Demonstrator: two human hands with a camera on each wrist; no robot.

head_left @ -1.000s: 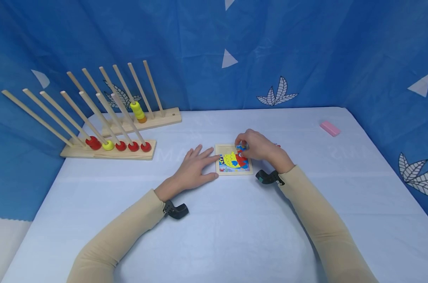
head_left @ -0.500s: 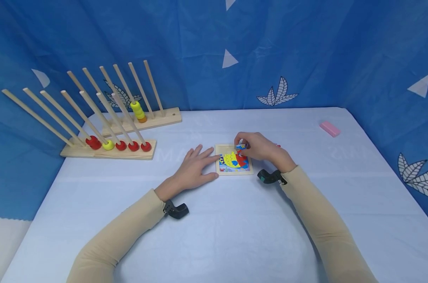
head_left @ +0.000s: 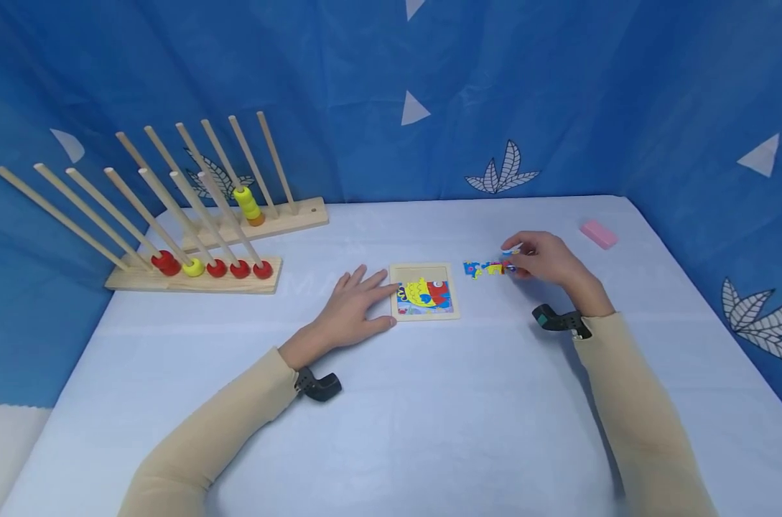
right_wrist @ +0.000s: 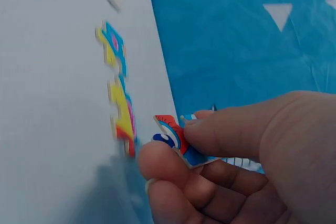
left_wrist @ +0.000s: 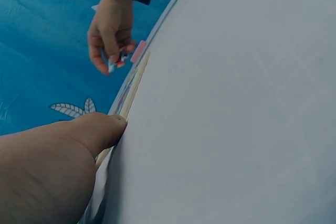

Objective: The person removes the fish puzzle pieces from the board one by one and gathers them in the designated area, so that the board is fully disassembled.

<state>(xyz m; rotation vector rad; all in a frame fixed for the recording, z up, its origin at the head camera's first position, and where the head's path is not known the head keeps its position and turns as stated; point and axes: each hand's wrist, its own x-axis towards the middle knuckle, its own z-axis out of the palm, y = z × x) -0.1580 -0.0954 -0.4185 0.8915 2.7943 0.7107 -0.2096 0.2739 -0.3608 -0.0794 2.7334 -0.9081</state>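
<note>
A square wooden puzzle tray (head_left: 457, 289) lies on the table. Its lower part is filled with a yellow, red and blue fish picture, and bare wood shows along the top. My left hand (head_left: 348, 312) rests flat with spread fingers, its thumb and index finger touching the tray's left edge. Right of the tray, my right hand (head_left: 546, 257) is raised and pinches a puzzle piece (right_wrist: 178, 139) between thumb and fingers; red, blue and white show on it, with part of an eye. Loose puzzle pieces (head_left: 473, 269) in blue, yellow and red lie between tray and right hand.
Two wooden peg racks stand at the left, a front one (head_left: 190, 283) with red and yellow beads and a rear one (head_left: 306, 214) with yellow beads. A pink block (head_left: 599, 234) lies at the far right. Blue cloth (head_left: 365, 86) hangs behind the table.
My right hand has moved right, from above the tray to beyond the loose pieces, carrying a puzzle piece. The tray's top right shows bare wood now. The left hand has kept its place.
</note>
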